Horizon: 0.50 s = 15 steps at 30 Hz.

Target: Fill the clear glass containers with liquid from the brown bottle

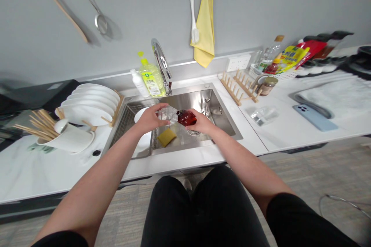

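Observation:
Over the sink [228, 133], my left hand [151, 119] grips a clear, see-through container [169, 115]; its exact kind is hard to make out. My right hand [199, 120] is wrapped round a small bottle of dark red liquid [186, 118]. The bottle lies tilted on its side, its mouth pointing left at the clear container. Both are close together, and I cannot tell whether they touch. Below them on the sink floor lies a yellow sponge [166, 137]. White dishes [144, 142] sit in the left part of the sink, partly behind my left hand.
A chrome faucet [162, 61] rises behind the sink beside a dish soap bottle [152, 79]. White plates [84, 112] and a chopstick holder [71, 139] stand left. To the right are a wooden rack [239, 87], a jar [268, 86], a clear plastic piece [263, 115] and a phone [315, 117].

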{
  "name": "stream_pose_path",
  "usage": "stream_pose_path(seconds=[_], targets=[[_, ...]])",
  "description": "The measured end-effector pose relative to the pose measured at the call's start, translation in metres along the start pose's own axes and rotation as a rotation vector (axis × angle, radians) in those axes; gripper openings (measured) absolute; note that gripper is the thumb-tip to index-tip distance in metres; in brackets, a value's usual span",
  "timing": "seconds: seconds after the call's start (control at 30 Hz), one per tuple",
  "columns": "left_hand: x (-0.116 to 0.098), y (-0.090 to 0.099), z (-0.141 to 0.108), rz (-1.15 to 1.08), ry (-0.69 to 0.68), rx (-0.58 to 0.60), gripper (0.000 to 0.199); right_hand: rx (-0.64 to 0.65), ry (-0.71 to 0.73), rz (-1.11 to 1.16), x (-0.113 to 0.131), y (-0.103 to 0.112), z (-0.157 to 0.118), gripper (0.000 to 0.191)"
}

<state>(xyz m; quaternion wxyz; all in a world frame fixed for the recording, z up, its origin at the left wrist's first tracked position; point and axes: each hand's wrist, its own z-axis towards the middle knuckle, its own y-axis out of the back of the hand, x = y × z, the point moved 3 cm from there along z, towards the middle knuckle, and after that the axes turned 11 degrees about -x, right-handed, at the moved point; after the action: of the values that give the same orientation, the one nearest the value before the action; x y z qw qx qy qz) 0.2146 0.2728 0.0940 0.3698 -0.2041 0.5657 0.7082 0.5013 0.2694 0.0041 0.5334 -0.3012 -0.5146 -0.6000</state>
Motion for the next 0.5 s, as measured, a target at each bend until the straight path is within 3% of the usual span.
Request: stream_pose_path(seconds=[0.5], targets=[[-0.0051,0.0067,0.0053,0.113,-0.083,0.019,0.094,0.001,0.000,0.009,0.0008,0.0011,-0.0015,0.086]])
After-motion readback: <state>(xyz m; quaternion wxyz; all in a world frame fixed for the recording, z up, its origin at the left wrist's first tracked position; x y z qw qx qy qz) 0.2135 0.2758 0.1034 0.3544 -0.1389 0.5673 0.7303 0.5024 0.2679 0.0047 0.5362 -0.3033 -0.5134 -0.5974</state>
